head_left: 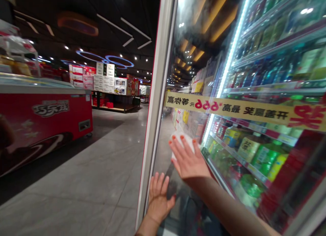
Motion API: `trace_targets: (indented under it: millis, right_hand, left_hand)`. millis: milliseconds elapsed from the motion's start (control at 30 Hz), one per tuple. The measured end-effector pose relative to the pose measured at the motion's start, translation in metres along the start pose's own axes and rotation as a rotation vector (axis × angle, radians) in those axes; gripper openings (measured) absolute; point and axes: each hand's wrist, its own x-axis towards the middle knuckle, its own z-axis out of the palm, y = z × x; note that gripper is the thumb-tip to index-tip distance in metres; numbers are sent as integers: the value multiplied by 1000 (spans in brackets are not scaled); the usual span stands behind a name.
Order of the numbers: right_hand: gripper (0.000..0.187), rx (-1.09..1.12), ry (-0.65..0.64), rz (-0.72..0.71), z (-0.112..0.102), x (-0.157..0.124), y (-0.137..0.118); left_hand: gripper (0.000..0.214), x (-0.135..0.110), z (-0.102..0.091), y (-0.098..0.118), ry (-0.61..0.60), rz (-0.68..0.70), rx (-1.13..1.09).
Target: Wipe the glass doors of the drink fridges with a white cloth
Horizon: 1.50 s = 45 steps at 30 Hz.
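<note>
A tall glass fridge door (193, 76) stands open in front of me, fogged in its upper part. My right hand (187, 156) presses a white cloth (182, 140) flat against the glass, fingers stretched over it. Lower down, my left hand (158, 195) lies open with spread fingers on the glass beside the door's white frame (158, 93). A yellow banner with red and black characters (244, 110) runs across the door.
Behind the glass, shelves (254, 130) hold several drink bottles and cans. A red chest freezer (43, 123) stands at the left. Stacked cartons (107, 79) sit on a pallet at the back. Grey tiled floor (102, 168) stretches between them.
</note>
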Motion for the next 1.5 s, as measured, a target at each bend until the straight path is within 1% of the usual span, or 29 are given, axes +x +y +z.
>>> trace_targets:
  millis: [67,100,133,200,233,300,333,367,433,500,533,567,600,667,733,767,800,867,933,1000,1067,1100,1167,1233,1267,1333,1367,1433,1500]
  right_hand:
    - [55,64,-51,-218,-6,-52,-1]
    - [56,76,-57,-267,-12,-77,6]
    - [60,75,-51,-267,-19,-95,18]
    - [68,15,-34,-86,-35,-104,50]
    - [74,-30,-21,60,-40,-94,65]
    - [87,-108,0,334,-41,-54,81]
    - [91,-123,11,403,-37,-33,79]
    - [91,-113,20,391,-30,-14,70]
    - [85,-41,22,149,-12,6,42]
    - [74,47,17,-212,1,8,19]
    - [69,78,-1,-350,2,8,16]
    - [66,93,-29,-419,0,11,20]
    - [66,92,-57,-406,-6,18,31]
    - [74,54,-86,-183,-23,43,63]
    - [83,-17,-35,120,-37,66,91]
    - [85,-54,-13,222,-40,68,96]
    - [86,-86,-10,269,-40,59,93]
    - [81,-114,-61,195,-38,9,66]
    - [69,-96,-114,-7,-38,-76,28]
    - [65,-71,-88,-160,-45,-168,6]
    - [75,-62,-38,-226,-56,-240,15]
    - [81,-72,-25,-220,-61,-263,30]
    - [87,-135,-13,-84,-65,-284,70]
    - [87,-228,-9,161,-58,-279,101]
    - [86,-269,1,279,-50,-272,106]
    - [83,-312,23,412,-33,-258,95]
    - [80,-310,33,407,-24,-255,80]
    - [71,-275,41,292,-12,-262,44]
    - [66,-239,32,173,-14,-286,16]
  left_hand:
    - [73,4,-1,0,27,-11,-31]
    - [71,8,-2,0,38,-15,-42]
    - [68,12,-2,0,44,-17,-52]
    - [62,23,-2,1,44,-21,-68]
    - [61,29,0,3,44,-28,-73]
    - [64,42,4,10,56,-61,-76]
    - [67,47,7,13,72,-88,-75]
    - [70,51,10,17,94,-113,-73]
    - [75,56,14,23,139,-153,-71]
    - [78,56,16,25,166,-171,-74]
    - [79,56,15,24,171,-171,-77]
    - [79,55,14,22,169,-163,-81]
    - [78,55,13,20,164,-152,-84]
    - [76,58,9,15,156,-130,-90]
    - [76,65,6,14,154,-121,-96]
    - [77,70,5,15,153,-118,-101]
    - [78,76,4,17,151,-113,-108]
    - [80,88,2,23,128,-88,-123]
    - [81,97,-1,28,77,-51,-102]
    - [83,101,-6,31,40,-15,-49]
    - [86,102,-10,32,40,15,2]
    - [87,102,-12,32,46,14,13]
    - [88,101,-14,32,52,4,25]
    - [87,100,-13,31,57,7,24]
    - [87,100,-12,30,62,12,22]
    - [86,99,-9,27,72,24,22]
    - [86,99,-7,25,73,22,22]
    - [86,99,-5,21,73,31,21]
    - [87,99,-4,18,67,40,11]
